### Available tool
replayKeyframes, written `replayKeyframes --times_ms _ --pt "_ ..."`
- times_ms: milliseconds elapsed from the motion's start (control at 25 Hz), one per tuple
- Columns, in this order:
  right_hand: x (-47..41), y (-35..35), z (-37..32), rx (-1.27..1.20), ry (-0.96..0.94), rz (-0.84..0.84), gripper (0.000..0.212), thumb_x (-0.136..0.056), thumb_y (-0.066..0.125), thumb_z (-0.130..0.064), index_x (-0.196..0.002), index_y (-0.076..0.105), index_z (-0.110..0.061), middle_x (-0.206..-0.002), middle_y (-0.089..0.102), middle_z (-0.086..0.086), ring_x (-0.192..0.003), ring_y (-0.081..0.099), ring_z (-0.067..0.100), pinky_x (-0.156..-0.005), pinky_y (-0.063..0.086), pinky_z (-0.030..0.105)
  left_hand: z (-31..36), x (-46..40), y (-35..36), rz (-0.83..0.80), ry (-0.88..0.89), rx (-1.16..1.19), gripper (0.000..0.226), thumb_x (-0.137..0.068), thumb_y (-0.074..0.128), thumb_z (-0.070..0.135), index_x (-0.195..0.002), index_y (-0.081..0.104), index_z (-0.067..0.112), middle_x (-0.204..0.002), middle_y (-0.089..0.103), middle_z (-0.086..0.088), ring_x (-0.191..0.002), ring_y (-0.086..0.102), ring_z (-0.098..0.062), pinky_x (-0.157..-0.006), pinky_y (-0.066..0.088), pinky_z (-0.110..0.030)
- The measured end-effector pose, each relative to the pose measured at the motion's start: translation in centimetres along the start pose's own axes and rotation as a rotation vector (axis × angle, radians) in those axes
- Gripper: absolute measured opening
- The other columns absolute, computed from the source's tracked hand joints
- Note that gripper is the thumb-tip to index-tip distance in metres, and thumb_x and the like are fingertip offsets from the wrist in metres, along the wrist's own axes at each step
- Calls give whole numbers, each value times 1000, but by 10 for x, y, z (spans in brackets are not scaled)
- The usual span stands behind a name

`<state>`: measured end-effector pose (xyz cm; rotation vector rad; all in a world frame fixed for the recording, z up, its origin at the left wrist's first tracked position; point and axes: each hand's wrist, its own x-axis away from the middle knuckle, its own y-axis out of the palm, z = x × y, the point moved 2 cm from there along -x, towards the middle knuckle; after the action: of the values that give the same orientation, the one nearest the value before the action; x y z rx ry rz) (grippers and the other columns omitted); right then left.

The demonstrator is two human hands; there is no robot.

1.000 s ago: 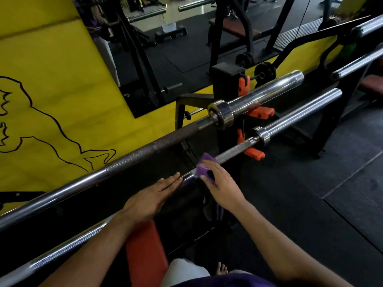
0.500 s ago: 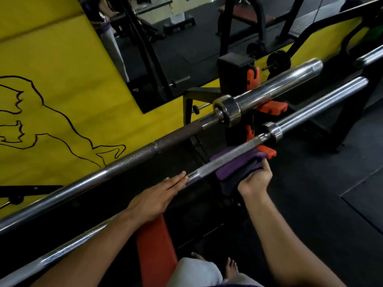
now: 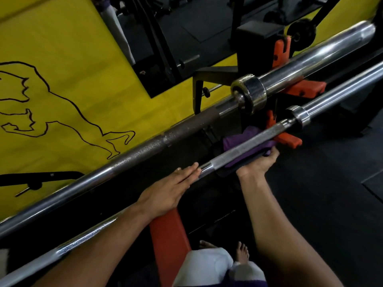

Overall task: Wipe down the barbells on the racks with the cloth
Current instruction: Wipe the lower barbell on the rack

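Note:
Two steel barbells run diagonally across the view on a rack. The nearer, thinner barbell point(image 3: 244, 151) lies lower; the thicker upper barbell point(image 3: 132, 157) sits behind it. A purple cloth point(image 3: 244, 142) is wrapped under the nearer bar just left of its collar. My right hand point(image 3: 258, 163) grips the cloth from below, fingers curled up around the bar's underside. My left hand point(image 3: 172, 190) rests flat on the same bar further left, fingers straight along the shaft.
Orange rack hooks point(image 3: 290, 139) hold the bars at a black upright point(image 3: 255, 44). A yellow wall point(image 3: 62, 90) with a black outline drawing stands behind. An orange bench pad point(image 3: 170, 235) lies below my left wrist. Black rubber floor point(image 3: 331, 193) spreads to the right.
My right hand has turned from on top of the bar to underneath it and slid the cloth right toward the collar. My left hand has stayed flat on the bar.

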<state>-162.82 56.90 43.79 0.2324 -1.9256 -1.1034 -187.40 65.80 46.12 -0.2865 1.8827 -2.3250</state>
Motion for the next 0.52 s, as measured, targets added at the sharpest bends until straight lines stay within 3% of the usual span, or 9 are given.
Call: replayKeyframes --times_ms 120,200,320,440,520 --pt "24 -8 39 72 98 13 55 -92 32 -59 -98 70 -19 -85 74 11 -83 70 30 -72 54 34 -1 0 5 -41 30 -108 65 -99 32 12 -162 15 13 -170 5 -5 -157 7 -18 -127 8 -32" --pt "30 -11 51 117 126 62 54 -92 34 -57 -105 70 -18 -87 75 13 -88 68 32 -76 52 36 -1 1 5 -52 26 -207 76 -90 33 8 -162 8 11 -170 -4 -7 -157 -1 -20 -127 -1 -31" --pt "8 0 19 80 26 93 51 -94 29 -51 -97 69 -19 -85 73 12 -92 65 32 -77 51 34 -2 1 7 -66 37 -252 86 -85 40 5 -162 1 10 -169 -11 -7 -157 -5 -19 -126 -1 -33" --pt "-25 12 -25 -56 -144 3 69 -98 19 -52 -115 73 -12 -112 73 15 -117 62 34 -97 49 40 -1 3 8 -45 21 -256 100 -81 58 0 -162 0 12 -169 -9 -6 -157 -6 -16 -124 2 -33" --pt "-30 3 -30 -58 -125 -11 67 -98 21 -52 -129 67 -14 -125 69 16 -124 59 36 -102 48 43 -1 2 8 -32 18 -239 101 -82 62 -2 -162 2 13 -169 -6 -5 -156 -3 -16 -124 1 -31"
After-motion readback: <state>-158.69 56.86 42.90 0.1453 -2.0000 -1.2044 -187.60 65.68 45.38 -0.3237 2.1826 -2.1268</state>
